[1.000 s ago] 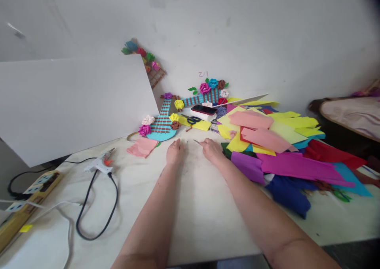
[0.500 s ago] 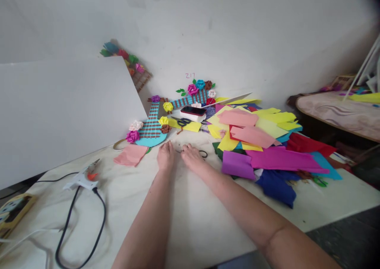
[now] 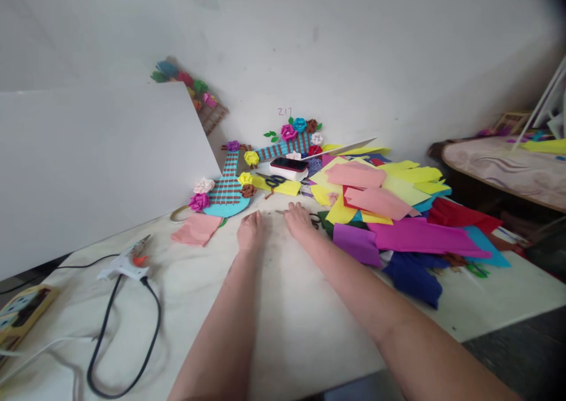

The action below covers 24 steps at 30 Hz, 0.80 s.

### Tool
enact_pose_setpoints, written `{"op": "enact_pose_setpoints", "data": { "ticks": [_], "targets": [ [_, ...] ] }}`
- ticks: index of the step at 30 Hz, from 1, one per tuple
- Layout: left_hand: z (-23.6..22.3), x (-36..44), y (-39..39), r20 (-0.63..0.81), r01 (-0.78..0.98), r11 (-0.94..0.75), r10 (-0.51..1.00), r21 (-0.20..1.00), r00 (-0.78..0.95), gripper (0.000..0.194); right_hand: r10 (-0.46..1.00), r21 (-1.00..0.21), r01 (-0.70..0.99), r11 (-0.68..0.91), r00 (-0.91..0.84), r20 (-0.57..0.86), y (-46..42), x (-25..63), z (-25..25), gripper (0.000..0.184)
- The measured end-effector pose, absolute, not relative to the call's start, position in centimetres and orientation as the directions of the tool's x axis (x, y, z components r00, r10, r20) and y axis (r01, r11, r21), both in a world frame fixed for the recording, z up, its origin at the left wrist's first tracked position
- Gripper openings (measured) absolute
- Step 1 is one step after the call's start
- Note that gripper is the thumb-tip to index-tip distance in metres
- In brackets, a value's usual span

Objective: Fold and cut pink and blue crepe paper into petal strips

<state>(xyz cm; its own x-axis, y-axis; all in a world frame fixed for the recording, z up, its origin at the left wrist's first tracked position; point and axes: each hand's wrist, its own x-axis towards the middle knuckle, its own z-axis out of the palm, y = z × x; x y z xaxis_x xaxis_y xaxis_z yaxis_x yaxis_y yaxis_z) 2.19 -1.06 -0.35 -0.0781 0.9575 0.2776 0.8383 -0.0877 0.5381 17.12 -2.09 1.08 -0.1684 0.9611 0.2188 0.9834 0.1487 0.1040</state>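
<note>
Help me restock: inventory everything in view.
panel: 1, white, left
glue gun: 1, white, left
power strip: 1, tan, left
cords: several, mixed, left
lattice: 1, brown, back
guitar-shaped crafts: 2, turquoise, back
flowers: many, mixed, back
phone: 1, red-black, back
ring: 1, tan, left
scissors: 1, dark, back
held scissors: 1, dark, centre
paper: many, mixed, mostly right
table: 1, whitish, beneath
side surface: 1, pale, right
left hand, right hand: 2, bare, centre
</note>
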Motion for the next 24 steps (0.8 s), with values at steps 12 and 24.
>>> {"op": "enact_pose_setpoints", "data": {
  "ticks": [12, 24],
  "targets": [
    [-0.8, 1.9, -1.0, 0.272, 0.848, -0.082, 0.959, 0.523, -0.075, 0.044, 0.968, 0.065, 0.996, 0.066, -0.079, 0.236, -0.9, 16.5, 0.1, 0.038],
    [-0.6, 2.1, -0.9, 0.252, 0.839, -0.079, 0.965, 0.539, -0.071, 0.046, 0.914, 0.144, 0.941, 0.305, -0.332, 0.234, -1.4, 16.2, 0.0, 0.034]
  ]
}}
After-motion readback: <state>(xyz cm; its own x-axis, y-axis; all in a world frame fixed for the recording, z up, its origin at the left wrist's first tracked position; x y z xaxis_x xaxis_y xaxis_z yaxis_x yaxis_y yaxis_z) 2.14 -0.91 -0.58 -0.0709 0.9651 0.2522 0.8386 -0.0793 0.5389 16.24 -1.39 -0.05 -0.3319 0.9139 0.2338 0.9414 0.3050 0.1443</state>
